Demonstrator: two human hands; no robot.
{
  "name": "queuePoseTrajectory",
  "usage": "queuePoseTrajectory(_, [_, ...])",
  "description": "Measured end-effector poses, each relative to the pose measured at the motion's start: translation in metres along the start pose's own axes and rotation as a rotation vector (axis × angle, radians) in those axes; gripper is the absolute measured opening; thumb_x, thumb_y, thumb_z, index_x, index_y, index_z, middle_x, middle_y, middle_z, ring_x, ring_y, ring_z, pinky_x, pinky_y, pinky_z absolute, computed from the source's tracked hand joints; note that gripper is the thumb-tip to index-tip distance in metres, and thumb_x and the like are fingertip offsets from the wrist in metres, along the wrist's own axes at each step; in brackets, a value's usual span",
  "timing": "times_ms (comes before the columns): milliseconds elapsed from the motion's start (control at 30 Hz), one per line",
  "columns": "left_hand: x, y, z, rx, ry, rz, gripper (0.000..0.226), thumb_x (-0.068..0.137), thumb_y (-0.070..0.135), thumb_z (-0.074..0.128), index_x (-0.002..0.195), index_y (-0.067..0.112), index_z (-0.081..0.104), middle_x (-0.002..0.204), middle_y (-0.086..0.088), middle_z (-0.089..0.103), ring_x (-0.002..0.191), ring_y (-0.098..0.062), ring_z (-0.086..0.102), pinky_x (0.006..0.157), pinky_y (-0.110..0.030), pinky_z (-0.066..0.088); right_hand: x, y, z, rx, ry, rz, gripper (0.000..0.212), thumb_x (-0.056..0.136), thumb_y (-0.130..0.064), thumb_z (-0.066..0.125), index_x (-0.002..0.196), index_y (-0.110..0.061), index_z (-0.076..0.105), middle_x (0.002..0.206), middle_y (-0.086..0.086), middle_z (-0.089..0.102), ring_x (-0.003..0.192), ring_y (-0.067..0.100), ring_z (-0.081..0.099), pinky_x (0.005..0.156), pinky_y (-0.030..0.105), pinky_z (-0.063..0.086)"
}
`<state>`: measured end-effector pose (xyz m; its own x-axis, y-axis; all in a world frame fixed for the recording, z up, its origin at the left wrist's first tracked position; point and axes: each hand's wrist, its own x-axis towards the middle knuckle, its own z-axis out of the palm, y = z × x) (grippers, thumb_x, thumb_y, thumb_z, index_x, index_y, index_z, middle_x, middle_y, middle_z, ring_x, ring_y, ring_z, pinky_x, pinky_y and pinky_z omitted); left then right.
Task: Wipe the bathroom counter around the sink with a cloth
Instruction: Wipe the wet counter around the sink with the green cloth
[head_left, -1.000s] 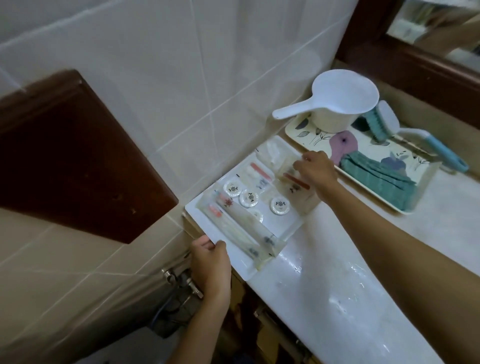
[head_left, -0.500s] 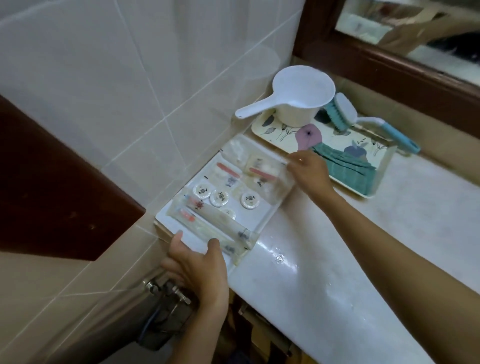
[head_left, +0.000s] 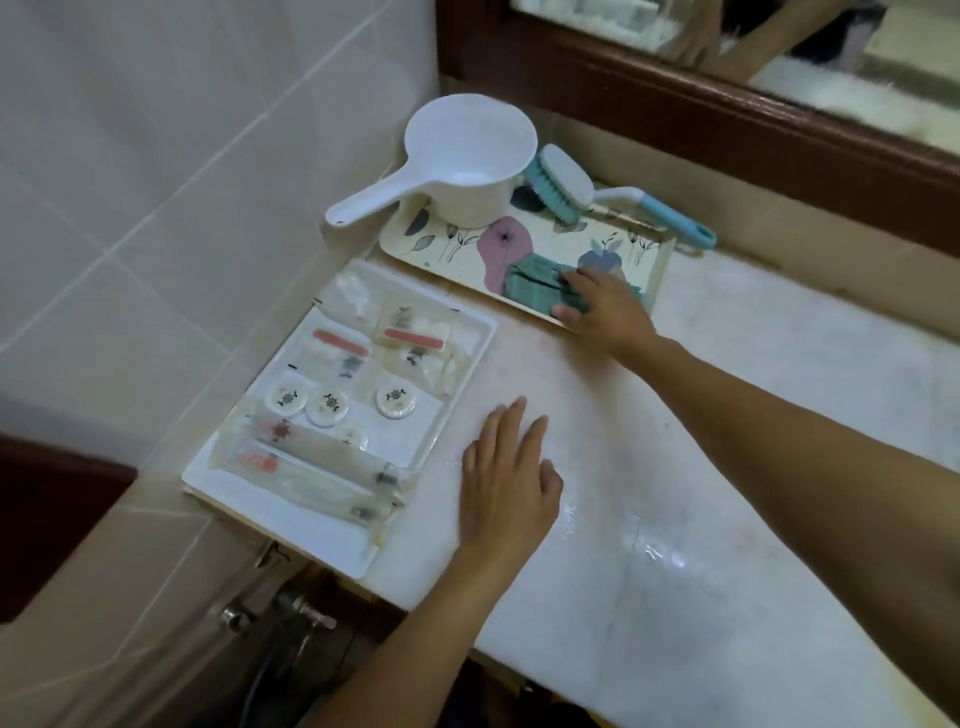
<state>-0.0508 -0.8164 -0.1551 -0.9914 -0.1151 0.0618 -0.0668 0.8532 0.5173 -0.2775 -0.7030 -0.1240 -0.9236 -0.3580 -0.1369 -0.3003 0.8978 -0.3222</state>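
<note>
A folded teal cloth (head_left: 530, 283) lies on the flowered tray (head_left: 457, 244) at the back of the pale marble counter (head_left: 701, 519). My right hand (head_left: 602, 306) rests on the cloth's right part, fingers curled over it. My left hand (head_left: 506, 478) lies flat and open on the counter, just right of the white tray of toiletries (head_left: 311, 535). Water glistens on the counter near my left hand. No sink is in view.
A white plastic dipper (head_left: 467, 150) and a teal scrubbing brush (head_left: 566, 182) stand on the flowered tray. The white tray holds wrapped toothbrushes and small round soaps. A dark wooden mirror frame (head_left: 727, 109) runs behind. Tiled wall at left; pipes and a valve (head_left: 291, 613) under the counter's edge.
My right hand left the white tray and moved back onto the teal cloth. My left hand let go of the white tray's corner and now lies flat on the counter.
</note>
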Motion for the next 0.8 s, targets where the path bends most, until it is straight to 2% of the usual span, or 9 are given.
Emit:
queuePoseTrajectory(133, [0.003, 0.001, 0.0, 0.036, -0.03, -0.01, 0.05, 0.082, 0.032, 0.046, 0.129, 0.023, 0.06, 0.15, 0.0, 0.045, 0.137, -0.022, 0.04, 0.1, -0.04, 0.042, 0.004, 0.001, -0.002, -0.079, -0.002, 0.035, 0.058, 0.091, -0.045, 0.056, 0.143, -0.024, 0.042, 0.145, 0.004, 0.043, 0.127, 0.032, 0.036, 0.097, 0.042, 0.037])
queuePoseTrajectory(267, [0.005, 0.001, 0.001, 0.069, -0.065, -0.014, 0.051, 0.079, 0.031, 0.051, 0.129, 0.024, 0.058, 0.151, 0.0, 0.042, 0.138, -0.024, 0.038, 0.099, -0.041, 0.042, 0.007, -0.007, 0.003, -0.134, 0.142, -0.002, 0.04, 0.088, -0.033, 0.062, 0.125, -0.017, 0.058, 0.122, 0.007, 0.053, 0.116, 0.034, 0.039, 0.082, 0.042, 0.042])
queuePoseTrajectory(367, [0.005, 0.002, 0.001, 0.082, -0.063, -0.013, 0.051, 0.077, 0.031, 0.054, 0.128, 0.024, 0.058, 0.15, 0.0, 0.042, 0.137, -0.024, 0.039, 0.099, -0.041, 0.041, 0.01, -0.011, 0.006, -0.145, 0.197, -0.022, 0.027, 0.085, -0.021, 0.061, 0.11, -0.011, 0.06, 0.112, 0.01, 0.054, 0.11, 0.037, 0.042, 0.074, 0.042, 0.044])
queuePoseTrajectory(500, [0.006, 0.003, 0.0, 0.095, -0.064, -0.012, 0.049, 0.077, 0.031, 0.056, 0.126, 0.024, 0.06, 0.148, 0.0, 0.045, 0.135, -0.024, 0.04, 0.097, -0.04, 0.041, 0.014, -0.015, 0.0, -0.125, 0.121, 0.013, 0.033, 0.079, -0.019, 0.063, 0.11, -0.011, 0.055, 0.114, 0.011, 0.054, 0.109, 0.036, 0.043, 0.077, 0.042, 0.045])
queuePoseTrajectory(567, [0.006, 0.002, 0.0, 0.092, -0.061, -0.016, 0.048, 0.077, 0.03, 0.057, 0.124, 0.024, 0.061, 0.147, 0.0, 0.045, 0.134, -0.024, 0.041, 0.096, -0.039, 0.041, 0.01, -0.016, -0.006, -0.076, 0.136, 0.037, 0.034, 0.079, -0.018, 0.064, 0.11, -0.01, 0.053, 0.116, 0.012, 0.053, 0.109, 0.036, 0.044, 0.078, 0.041, 0.043])
queuePoseTrajectory(667, [0.006, 0.0, 0.0, 0.063, -0.039, -0.006, 0.046, 0.077, 0.029, 0.058, 0.123, 0.024, 0.062, 0.145, 0.001, 0.047, 0.133, -0.022, 0.043, 0.095, -0.039, 0.041, -0.011, -0.015, -0.023, 0.099, 0.376, 0.086, 0.023, 0.084, -0.011, 0.06, 0.106, -0.01, 0.055, 0.112, 0.011, 0.055, 0.102, 0.031, 0.047, 0.078, 0.041, 0.041])
queuePoseTrajectory(733, [0.005, -0.002, 0.001, 0.04, -0.019, 0.002, 0.046, 0.077, 0.028, 0.059, 0.123, 0.024, 0.062, 0.145, 0.002, 0.048, 0.132, -0.023, 0.044, 0.095, -0.04, 0.042, -0.038, -0.008, -0.039, 0.278, 0.564, 0.131, 0.013, 0.086, -0.009, 0.059, 0.099, -0.011, 0.057, 0.104, 0.008, 0.057, 0.094, 0.025, 0.048, 0.074, 0.034, 0.039])
queuePoseTrajectory(800, [0.004, -0.003, 0.002, 0.023, -0.005, -0.011, 0.047, 0.076, 0.026, 0.06, 0.123, 0.024, 0.062, 0.144, 0.001, 0.049, 0.131, -0.024, 0.044, 0.095, -0.042, 0.042, -0.075, 0.012, -0.052, 0.444, 0.666, 0.21, 0.01, 0.086, -0.008, 0.06, 0.093, -0.012, 0.057, 0.097, 0.004, 0.057, 0.088, 0.019, 0.048, 0.071, 0.028, 0.037])
